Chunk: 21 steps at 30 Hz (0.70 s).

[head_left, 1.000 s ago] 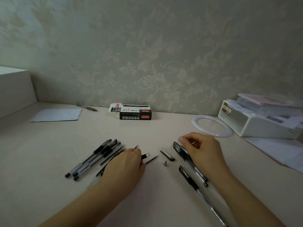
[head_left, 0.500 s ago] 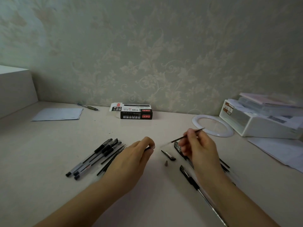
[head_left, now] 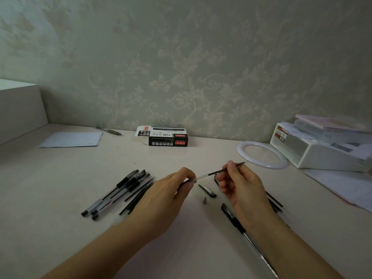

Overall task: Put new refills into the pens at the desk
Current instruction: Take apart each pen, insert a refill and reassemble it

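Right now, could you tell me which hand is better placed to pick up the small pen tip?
Left: the right hand grips the refill; the left hand could keep the barrel, fingers near the tip.

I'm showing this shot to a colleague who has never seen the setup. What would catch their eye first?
Most likely the two hands mid-desk: the right hand pinches a thin refill whose other end meets the pen barrel gripped by the left hand. Next, the cluster of black pens lying to the left, and a loose pen cap and small metal tip between the hands. At the wall sits a black-and-white pen box.
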{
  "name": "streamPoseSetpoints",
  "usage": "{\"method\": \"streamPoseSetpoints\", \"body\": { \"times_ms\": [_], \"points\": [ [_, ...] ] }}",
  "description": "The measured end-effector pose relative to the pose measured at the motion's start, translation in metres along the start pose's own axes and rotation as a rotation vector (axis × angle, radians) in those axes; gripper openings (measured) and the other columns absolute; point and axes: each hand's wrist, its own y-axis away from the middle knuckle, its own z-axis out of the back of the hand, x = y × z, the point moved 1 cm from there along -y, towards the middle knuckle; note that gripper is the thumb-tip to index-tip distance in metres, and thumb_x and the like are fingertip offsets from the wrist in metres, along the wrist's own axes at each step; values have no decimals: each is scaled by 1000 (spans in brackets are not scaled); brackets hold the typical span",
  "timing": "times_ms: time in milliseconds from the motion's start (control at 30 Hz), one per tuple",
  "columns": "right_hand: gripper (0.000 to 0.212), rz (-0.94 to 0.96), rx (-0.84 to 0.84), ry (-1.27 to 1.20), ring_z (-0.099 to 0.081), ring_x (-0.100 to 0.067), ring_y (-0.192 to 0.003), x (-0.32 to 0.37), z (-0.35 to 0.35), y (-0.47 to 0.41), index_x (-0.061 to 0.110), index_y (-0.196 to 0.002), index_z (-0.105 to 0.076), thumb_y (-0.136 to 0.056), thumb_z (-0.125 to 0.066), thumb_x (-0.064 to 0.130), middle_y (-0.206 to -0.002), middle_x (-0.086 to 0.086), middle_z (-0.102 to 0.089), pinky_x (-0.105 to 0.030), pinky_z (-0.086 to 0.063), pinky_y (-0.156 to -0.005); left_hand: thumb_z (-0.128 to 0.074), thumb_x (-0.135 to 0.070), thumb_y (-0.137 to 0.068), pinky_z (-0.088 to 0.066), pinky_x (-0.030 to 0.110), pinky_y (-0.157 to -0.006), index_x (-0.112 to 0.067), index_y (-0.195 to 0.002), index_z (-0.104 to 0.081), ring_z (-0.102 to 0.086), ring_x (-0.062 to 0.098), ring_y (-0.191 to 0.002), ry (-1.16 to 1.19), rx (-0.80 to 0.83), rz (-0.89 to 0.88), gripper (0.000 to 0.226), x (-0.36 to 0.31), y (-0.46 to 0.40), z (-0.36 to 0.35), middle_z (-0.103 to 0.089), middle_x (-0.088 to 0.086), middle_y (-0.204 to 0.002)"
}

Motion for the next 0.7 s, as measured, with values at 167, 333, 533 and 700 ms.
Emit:
{"method": "streamPoseSetpoints", "body": {
  "times_ms": [167, 333, 533, 700],
  "points": [
    [20, 59, 153, 249, -59, -9, -62, 0, -4, 5, 16, -84, -73, -95, -59, 26, -72, -1, -71, -19, -51, -60, -34, -46, -97, -31, 17, -54, -36, -101, -47, -48, 3, -69, -18, 17, -15, 17, 0, 1, -2, -51, -27, -79],
    [28, 207, 285, 869, -59, -2, -67, -8, -5, 10, 33, -98, -69, -75, -78, 46, -82, 9, -67, -11, -47, -63, -38, -38, -98, -30, 17, -52, -34, -104, -47, -49, -2, -69, -29, -5, 25, 11, 4, 0, -3, -49, -21, -68],
    [11, 400, 335, 1293, -47, 3, -68, -12, 0, 6, 27, -92, -73, -82, -74, 31, -83, 10, -57, -5, -34, -64, -38, -39, -98, -31, 16, -53, -34, -102, -47, -47, -3, -68, -54, -1, 43, 11, 7, 0, -4, -47, -23, -67],
    [8, 342, 201, 936, -60, 0, -65, -7, 1, 7, 23, -78, -73, -85, -72, 19, -70, 10, -68, -8, -43, -64, -37, -41, -98, -29, 19, -52, -35, -100, -46, -48, 0, -70, -69, 19, 46, 11, 8, 1, -3, -47, -20, -67]
  ]
}}
